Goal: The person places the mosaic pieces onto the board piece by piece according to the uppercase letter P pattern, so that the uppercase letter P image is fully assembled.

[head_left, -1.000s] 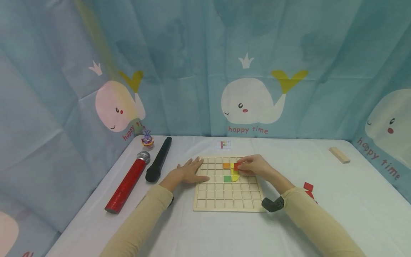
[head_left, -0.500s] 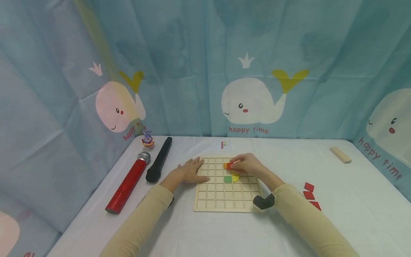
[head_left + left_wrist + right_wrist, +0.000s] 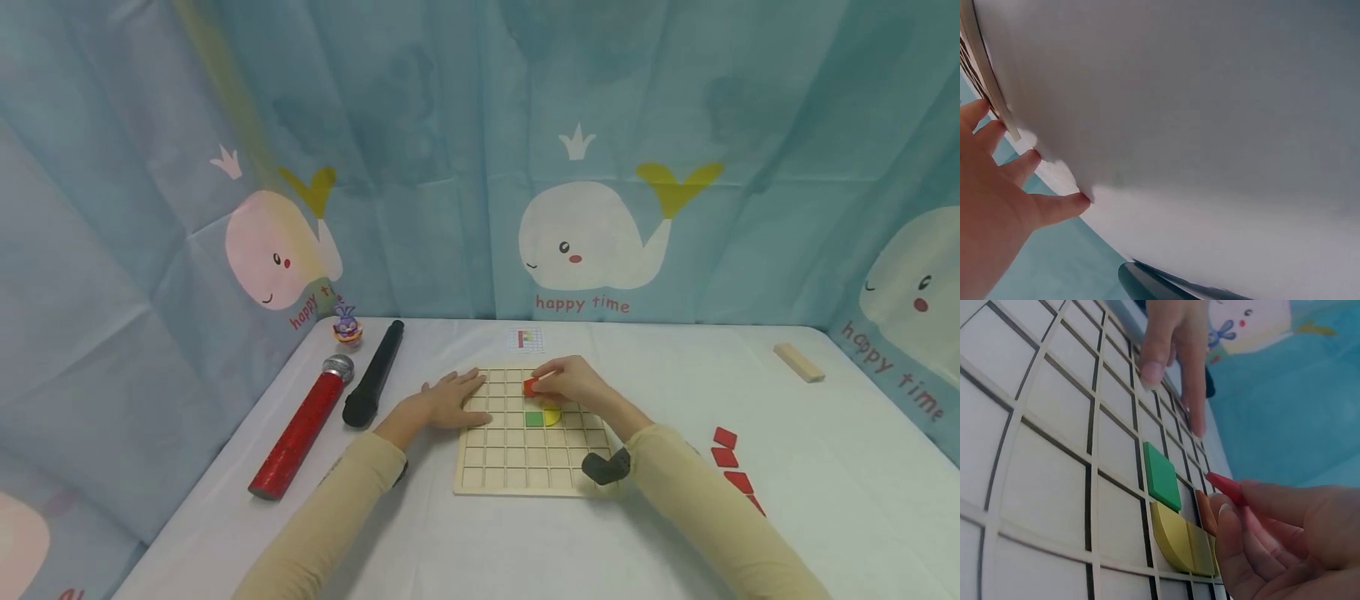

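A wooden grid board lies on the white table. My left hand rests with spread fingers on its upper left edge; in the left wrist view that hand reaches past the board's corner. Between thumb and fingers, my right hand pinches a red tile, held above the board's upper rows. Seen from the right wrist, the red tile is edge-on, close over an orange tile. A green square tile sits in a cell beside a yellow rounded tile. My right hand partly hides the yellow tiles.
Several red tiles lie on the right of the table. A wooden block is farther back. A printed pattern card lies behind the board. Left stand a red microphone, a black microphone and a small purple figurine.
My right hand has moved left with the red tile, which now covers the orange tile in the head view. More red tiles show beside the right sleeve. My left hand stays on the board.
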`<state>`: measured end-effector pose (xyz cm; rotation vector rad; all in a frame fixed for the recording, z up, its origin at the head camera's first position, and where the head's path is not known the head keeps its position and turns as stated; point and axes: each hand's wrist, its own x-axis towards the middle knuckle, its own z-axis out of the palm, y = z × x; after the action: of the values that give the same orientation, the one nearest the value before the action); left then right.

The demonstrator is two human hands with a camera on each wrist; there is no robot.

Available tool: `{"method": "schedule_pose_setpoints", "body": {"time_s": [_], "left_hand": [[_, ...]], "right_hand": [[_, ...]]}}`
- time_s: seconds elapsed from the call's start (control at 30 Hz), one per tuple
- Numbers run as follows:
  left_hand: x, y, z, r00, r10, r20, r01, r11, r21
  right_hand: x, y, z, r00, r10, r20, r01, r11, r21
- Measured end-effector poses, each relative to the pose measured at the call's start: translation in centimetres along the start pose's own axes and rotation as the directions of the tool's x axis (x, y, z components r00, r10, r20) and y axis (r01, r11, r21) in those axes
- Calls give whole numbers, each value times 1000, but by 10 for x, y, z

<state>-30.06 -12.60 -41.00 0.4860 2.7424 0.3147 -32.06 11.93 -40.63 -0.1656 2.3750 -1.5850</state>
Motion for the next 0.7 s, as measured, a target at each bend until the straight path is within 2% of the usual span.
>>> {"method": "schedule_pose_setpoints", "body": {"time_s": [0.43, 0.7], "left_hand": [[0, 4, -1, 999, -34, 42, 35, 999, -24], [0, 6, -1, 999, -33, 32, 34, 999, -9]], "right_hand": [[7, -7, 12, 999, 30, -33, -31, 999, -15], [13, -6, 18, 997, 66, -50, -65, 998, 10]]}}
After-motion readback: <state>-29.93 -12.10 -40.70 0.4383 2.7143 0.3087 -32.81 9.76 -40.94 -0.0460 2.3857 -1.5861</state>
